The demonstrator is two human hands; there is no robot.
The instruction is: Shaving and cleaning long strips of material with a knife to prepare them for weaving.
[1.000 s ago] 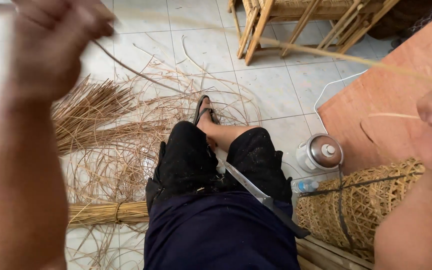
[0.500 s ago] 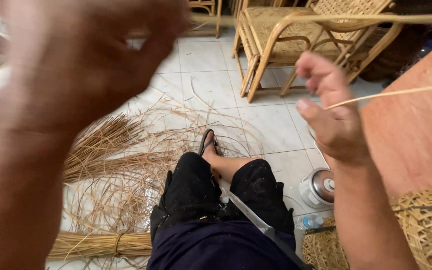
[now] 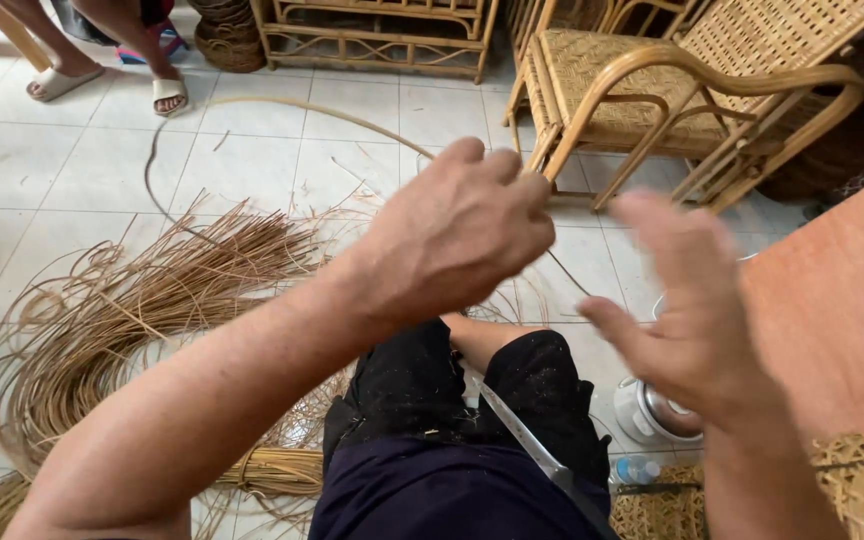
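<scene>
My left hand [image 3: 452, 235] is a closed fist raised in front of me. A long thin rattan strand [image 3: 282, 105] arcs over the floor tiles and runs in behind that fist. My right hand [image 3: 687, 310] is blurred, fingers spread, palm facing the left hand, and nothing shows in it. A knife [image 3: 527, 440] lies across my lap on my dark shorts. A loose pile of rattan strands [image 3: 152, 290] spreads over the floor to my left. A tied bundle [image 3: 272, 470] lies by my thigh.
A rattan armchair [image 3: 692, 80] stands at the back right and a rattan shelf [image 3: 382, 30] behind it. An orange board [image 3: 832, 300], a woven basket [image 3: 852, 490], a metal-lidded pot [image 3: 652, 410] and a small bottle [image 3: 637, 468] sit on my right. Another person's sandalled feet [image 3: 167, 95] are at the back left.
My view has tilted up toward the chairs. My left hand came down to the centre and closed into a fist. My right hand let go of the strand and opened.
</scene>
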